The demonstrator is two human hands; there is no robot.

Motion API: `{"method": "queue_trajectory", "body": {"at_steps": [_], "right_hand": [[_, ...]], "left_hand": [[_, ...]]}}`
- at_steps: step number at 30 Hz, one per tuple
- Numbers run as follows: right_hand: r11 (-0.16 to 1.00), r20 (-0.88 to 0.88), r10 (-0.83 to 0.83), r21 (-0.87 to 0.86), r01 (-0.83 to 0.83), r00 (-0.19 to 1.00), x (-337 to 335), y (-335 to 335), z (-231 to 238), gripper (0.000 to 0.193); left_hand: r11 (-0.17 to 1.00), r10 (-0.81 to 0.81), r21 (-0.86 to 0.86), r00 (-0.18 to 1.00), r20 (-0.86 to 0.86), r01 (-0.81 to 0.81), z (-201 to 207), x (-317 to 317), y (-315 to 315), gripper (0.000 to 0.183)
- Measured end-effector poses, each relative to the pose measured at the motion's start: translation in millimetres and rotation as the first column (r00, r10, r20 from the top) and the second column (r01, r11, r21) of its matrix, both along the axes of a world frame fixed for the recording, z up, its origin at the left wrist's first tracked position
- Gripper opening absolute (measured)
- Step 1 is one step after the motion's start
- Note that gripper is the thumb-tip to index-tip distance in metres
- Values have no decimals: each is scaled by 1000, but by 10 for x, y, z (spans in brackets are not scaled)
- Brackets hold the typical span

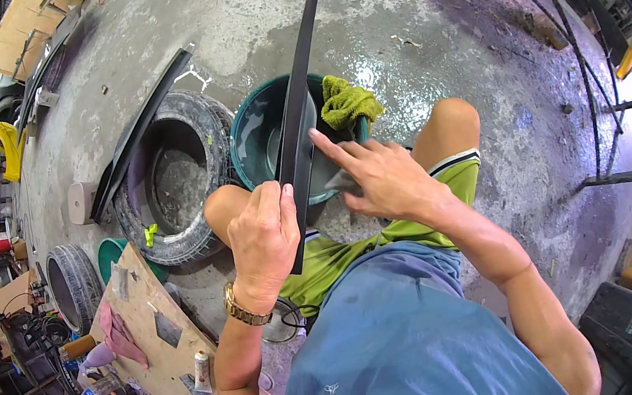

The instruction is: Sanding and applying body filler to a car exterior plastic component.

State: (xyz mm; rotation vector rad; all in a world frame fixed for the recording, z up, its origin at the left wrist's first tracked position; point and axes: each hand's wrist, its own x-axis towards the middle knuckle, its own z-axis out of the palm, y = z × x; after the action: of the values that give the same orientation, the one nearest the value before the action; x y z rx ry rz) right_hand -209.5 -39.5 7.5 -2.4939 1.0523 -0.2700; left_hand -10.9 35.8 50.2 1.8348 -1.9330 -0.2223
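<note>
"Where does the long, flat, black strip [295,119] lie from our hands?"

"Ahead of us, above the round, dark-green plastic basin [248,130] on the wet grey concrete floor [392,49]. Our left grip [262,229] is closed around it near its close end, so most of its length lies beyond that fist."

"And its long axis?"

"It runs away from us, leaning slightly right, past the basin's far rim toward the floor's far edge. We can't make out whether it touches that rim."

"Which hand is nearer?"

"The left, wrapped around it. Our right grip [387,175] sits at the strip's right side, its index fingertip farther along, seemingly against the edge. A small grey piece [342,183] shows beneath; we can't make out whether those fingers pinch it."

"Anything beside them?"

"A fuzzy yellow-green cloth [347,102] drapes over the basin's right rim, just beyond our right grip."
</note>
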Motion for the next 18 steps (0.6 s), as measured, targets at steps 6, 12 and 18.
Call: {"method": "queue_trajectory", "body": {"at_steps": [6, 12, 18], "right_hand": [[994, -161, 78, -61, -88, 984, 255, 252, 11, 95], [899, -102, 427, 150, -411, 898, 30, 815, 300, 75], [740, 382, 205, 542, -398, 901, -432, 627, 302, 62]], "left_hand": [[993, -21, -118, 982, -188, -1, -81, 60, -205, 27], [988, 148, 82, 928, -342, -128, -222, 201, -487, 29], [996, 83, 47, 618, -782, -74, -271, 541, -886, 26]]}}
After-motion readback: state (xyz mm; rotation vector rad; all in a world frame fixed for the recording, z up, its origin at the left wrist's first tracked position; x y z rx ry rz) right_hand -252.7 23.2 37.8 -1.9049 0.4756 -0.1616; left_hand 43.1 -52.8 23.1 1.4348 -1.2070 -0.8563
